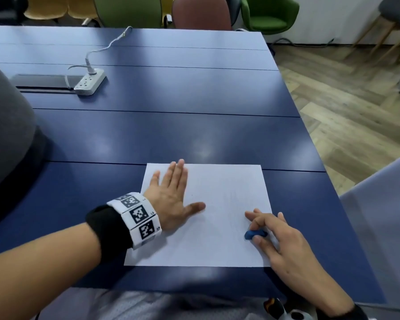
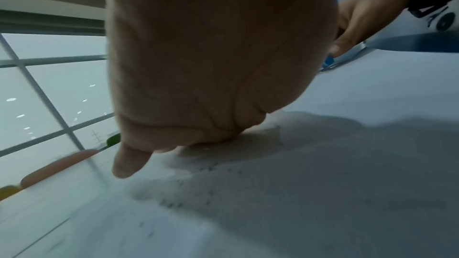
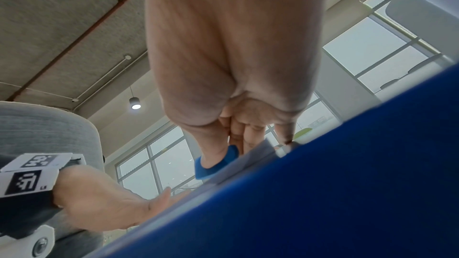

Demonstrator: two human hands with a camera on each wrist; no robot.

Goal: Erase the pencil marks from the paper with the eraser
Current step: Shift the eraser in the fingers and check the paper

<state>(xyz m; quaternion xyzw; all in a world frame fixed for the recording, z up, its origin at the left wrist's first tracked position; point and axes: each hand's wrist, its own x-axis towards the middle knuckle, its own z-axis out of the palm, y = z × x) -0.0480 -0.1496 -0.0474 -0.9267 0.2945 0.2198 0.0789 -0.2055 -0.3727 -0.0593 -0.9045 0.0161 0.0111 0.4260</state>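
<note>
Blue eraser, white paper, dark-blue table.

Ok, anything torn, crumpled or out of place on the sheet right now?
Nothing stands out. The paper lies flat and untorn on the table, the left hand flat on it, the right hand pinching the eraser near its right edge. Only faint marks remain.

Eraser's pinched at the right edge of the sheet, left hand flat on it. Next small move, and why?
Probably slide the blue eraser left, toward the sheet's middle. Faint pencil marks show there, while the right hand pinches the eraser near the right edge of the paper. The left hand lies flat on the paper, so it should stay put.
</note>
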